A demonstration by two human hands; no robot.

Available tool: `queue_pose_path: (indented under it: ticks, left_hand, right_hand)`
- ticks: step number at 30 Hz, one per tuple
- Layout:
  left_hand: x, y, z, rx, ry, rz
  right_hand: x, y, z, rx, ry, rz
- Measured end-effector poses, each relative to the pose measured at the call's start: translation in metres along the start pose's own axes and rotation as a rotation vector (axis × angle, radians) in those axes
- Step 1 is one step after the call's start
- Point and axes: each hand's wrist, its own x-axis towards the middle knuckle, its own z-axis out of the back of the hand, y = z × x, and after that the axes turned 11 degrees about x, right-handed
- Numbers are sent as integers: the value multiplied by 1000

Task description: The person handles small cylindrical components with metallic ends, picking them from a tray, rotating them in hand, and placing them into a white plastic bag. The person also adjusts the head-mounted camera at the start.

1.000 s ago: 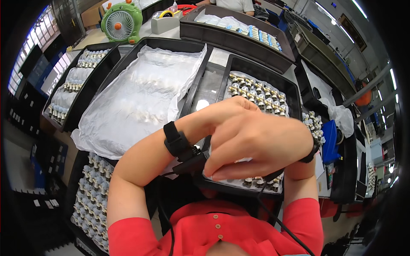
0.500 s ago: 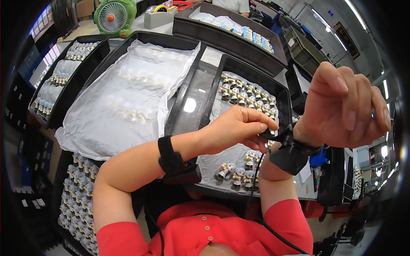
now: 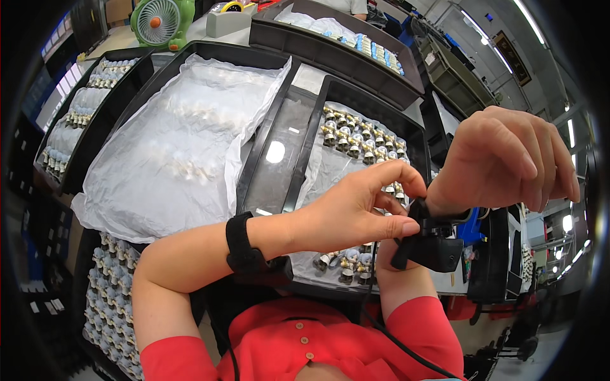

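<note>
My left hand (image 3: 356, 206) reaches across to the right wrist, its thumb and index finger closed around a black wrist strap (image 3: 401, 253). A black box-shaped device (image 3: 440, 253) is fixed to that strap, hanging under the wrist. My right hand (image 3: 511, 159) is raised, palm down, with fingers loosely bent and holding nothing. Another black strap (image 3: 239, 244) circles my left wrist. Below the hands, a black tray (image 3: 375, 95) lined with white sheet holds rows of small figurines (image 3: 356, 145) with pale blue hair. Several more figurines (image 3: 349, 263) lie near its front edge, partly behind my left hand.
A large tray with a crumpled white sheet (image 3: 171, 140) lies left of centre. Other figurine trays (image 3: 114, 298) stand at the far left and lower left. Behind are a brown bin (image 3: 330, 47), a green fan (image 3: 159, 24) and a tape dispenser (image 3: 227, 22). A cable (image 3: 368, 311) hangs before me.
The left thumb and index have spread wider at the strap, and the device has turned and shifted right. My right hand has rolled from upturned fingers to palm down.
</note>
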Motion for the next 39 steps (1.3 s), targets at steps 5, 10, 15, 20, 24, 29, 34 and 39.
queue_pose_path:
  ticks: [5, 10, 15, 20, 24, 29, 34, 39]
  left_hand:
    - [3, 10, 3, -32, 38, 5]
    - [0, 4, -2, -16, 17, 26]
    - [-3, -5, 4, 108, 14, 121]
    - [1, 2, 4, 115, -13, 65]
    - [0, 2, 8, 67, -7, 37]
    - [1, -3, 19, 77, -19, 31]
    - [3, 6, 22, 91, 29, 58]
    - [3, 11, 11, 94, -116, 33]
  right_hand:
    - [1, -2, 10, 34, 2, -11]
    - [5, -1, 20, -13, 18, -25]
    - [4, -2, 27, -7, 39, -13]
    - [1, -2, 25, -134, -26, -28]
    - [1, -5, 26, -84, -9, -84]
    - [-2, -1, 30, 181, -47, -7]
    - [-2, -6, 26, 80, -60, -8]
    - [2, -8, 27, 85, 4, -54]
